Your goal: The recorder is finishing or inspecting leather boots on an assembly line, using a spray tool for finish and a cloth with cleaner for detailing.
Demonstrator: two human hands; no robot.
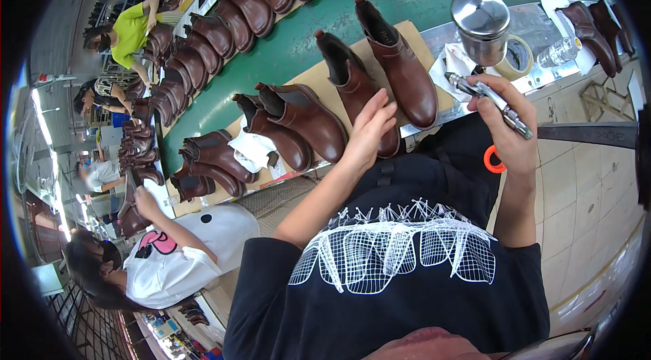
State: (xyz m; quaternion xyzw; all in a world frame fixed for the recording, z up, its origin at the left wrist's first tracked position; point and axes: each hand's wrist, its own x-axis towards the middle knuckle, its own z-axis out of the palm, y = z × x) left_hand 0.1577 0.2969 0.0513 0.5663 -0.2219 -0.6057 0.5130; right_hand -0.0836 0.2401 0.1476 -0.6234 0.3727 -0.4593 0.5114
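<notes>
My right hand point(508, 119) is closed round a slim silver spray gun point(485, 92), its tip pointing left. A shiny metal cup point(480, 24) rises directly above the gun and appears joined to it; my fingers hide part of the body. My left hand point(369, 130) is open, fingers stretched out, over the toe of a brown ankle boot point(346, 85). Whether it touches the leather I cannot tell. Beside that boot stands its match point(397, 68), toe toward me. Both are upright on brown cardboard point(430, 54).
More brown boots point(305, 116) stand to the left, with a white cloth point(252, 149) among them. Rows of boots point(234, 21) line the green table point(291, 54). A tape roll point(521, 54) and clear bottle point(559, 52) lie right. A co-worker in white point(169, 261) handles a boot at left.
</notes>
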